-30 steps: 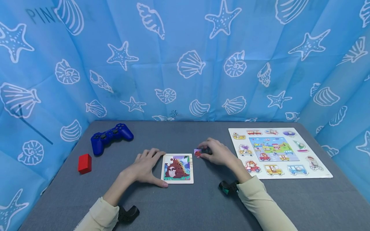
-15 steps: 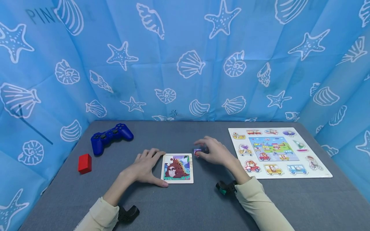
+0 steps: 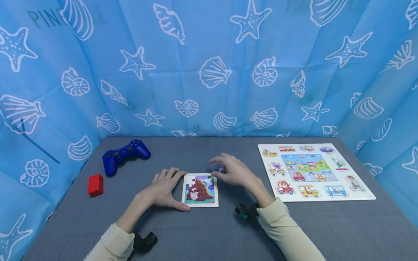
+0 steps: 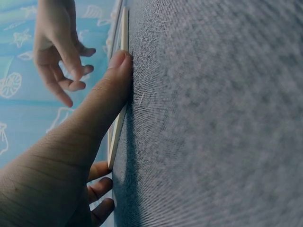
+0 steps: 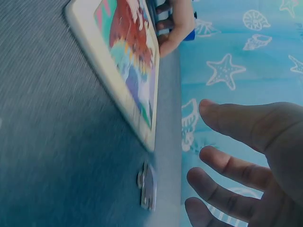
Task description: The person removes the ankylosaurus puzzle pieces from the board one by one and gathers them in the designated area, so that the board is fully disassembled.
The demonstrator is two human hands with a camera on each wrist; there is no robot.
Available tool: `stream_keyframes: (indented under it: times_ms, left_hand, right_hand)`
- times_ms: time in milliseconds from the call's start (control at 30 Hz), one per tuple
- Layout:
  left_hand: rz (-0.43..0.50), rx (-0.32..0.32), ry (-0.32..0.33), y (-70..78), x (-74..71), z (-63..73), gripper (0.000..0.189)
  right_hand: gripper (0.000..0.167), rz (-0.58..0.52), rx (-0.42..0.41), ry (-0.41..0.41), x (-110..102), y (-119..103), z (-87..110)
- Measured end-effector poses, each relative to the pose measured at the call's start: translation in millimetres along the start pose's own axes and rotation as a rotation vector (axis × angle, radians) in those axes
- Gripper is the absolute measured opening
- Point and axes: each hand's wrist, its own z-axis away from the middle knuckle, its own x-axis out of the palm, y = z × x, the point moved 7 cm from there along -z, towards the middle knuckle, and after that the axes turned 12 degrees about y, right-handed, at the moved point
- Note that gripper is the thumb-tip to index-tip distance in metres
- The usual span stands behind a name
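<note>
A small square jigsaw puzzle [image 3: 200, 191] in a pale wooden frame shows a brown dinosaur and lies flat on the table. My left hand [image 3: 164, 190] spans its left side, thumb at the near corner and index finger at the far corner; the left wrist view shows the thumb [image 4: 120, 66] against the frame's edge. My right hand [image 3: 236, 171] hovers by the frame's right side, fingers apart and holding nothing. Small puzzle pieces [image 5: 148, 187] lie on the cloth beside the frame in the right wrist view; in the head view this hand mostly hides them.
On the right lies a large white puzzle board [image 3: 318, 194] with vehicle pieces. A blue game controller [image 3: 126, 156] and a red block [image 3: 95, 185] sit on the left. A blue shell-print curtain [image 3: 209, 98] rises behind the grey table [image 3: 196, 235].
My right hand has drawn off the small piece right of the frame and shifted left, its fingertips now close to the frame's right edge. The left hand stays where it was.
</note>
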Motion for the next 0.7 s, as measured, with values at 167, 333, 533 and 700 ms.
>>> stream_keyframes:
  times_ms: [167, 333, 533, 700]
  left_hand:
    - [-0.002, 0.008, -0.001, -0.6, 0.0, -0.4, 0.117]
    - [-0.003, 0.020, 0.000, -1.0, 0.8, -0.9, 0.116]
    - [0.013, 0.022, -0.002, -1.3, 1.7, -0.8, 0.116]
    - [0.021, 0.026, 0.002, -1.3, 1.6, 0.2, 0.115]
  right_hand:
    - [0.039, -0.005, -0.001, -0.017, 6, -11, -5.9]
    - [0.039, -0.031, 0.000, -0.042, 16, -22, -10.4]
    - [0.038, -0.047, 0.001, -0.084, 31, -31, -13.7]
    - [0.039, -0.048, -0.002, -0.126, 43, -35, -14.4]
